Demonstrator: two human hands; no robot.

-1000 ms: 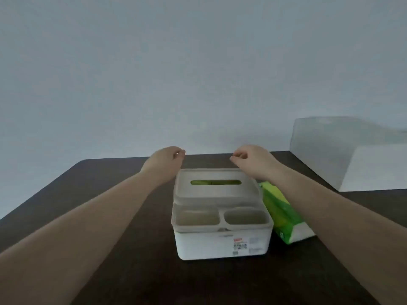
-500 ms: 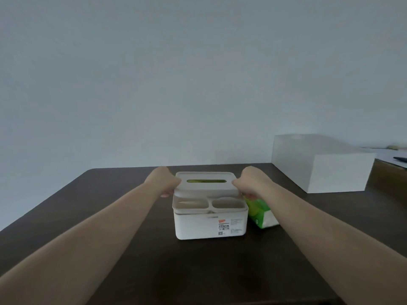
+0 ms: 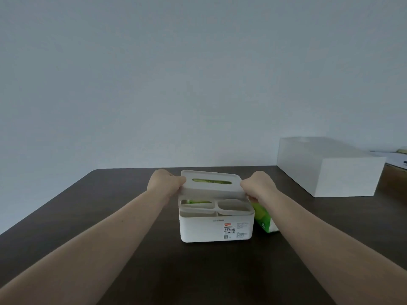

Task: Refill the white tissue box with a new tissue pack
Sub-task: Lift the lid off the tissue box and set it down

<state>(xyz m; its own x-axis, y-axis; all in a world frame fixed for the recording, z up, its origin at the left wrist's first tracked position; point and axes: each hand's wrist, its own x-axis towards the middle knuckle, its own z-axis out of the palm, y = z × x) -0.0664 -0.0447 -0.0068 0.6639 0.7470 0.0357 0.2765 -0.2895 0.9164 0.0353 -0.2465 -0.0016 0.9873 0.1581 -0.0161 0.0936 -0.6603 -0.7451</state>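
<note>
A white tissue box [image 3: 204,230] stands in the middle of a dark table [image 3: 110,216], label facing me. Its lid [image 3: 211,190], with a slot and two small compartments, is raised off the box and tilted, front edge a little above the rim. Green shows through the slot and under the lid. My left hand [image 3: 164,182] grips the lid's left side. My right hand [image 3: 258,186] grips its right side. A green tissue pack [image 3: 264,221] lies right of the box, partly hidden by my right forearm.
A large white rectangular box [image 3: 328,166] sits at the table's back right. Papers [image 3: 396,159] lie on a surface beyond it. A plain wall stands behind the table's far edge.
Both hands came down from above the lid to its sides and closed on it. The lid has risen off the box and tilted. The view pulled back.
</note>
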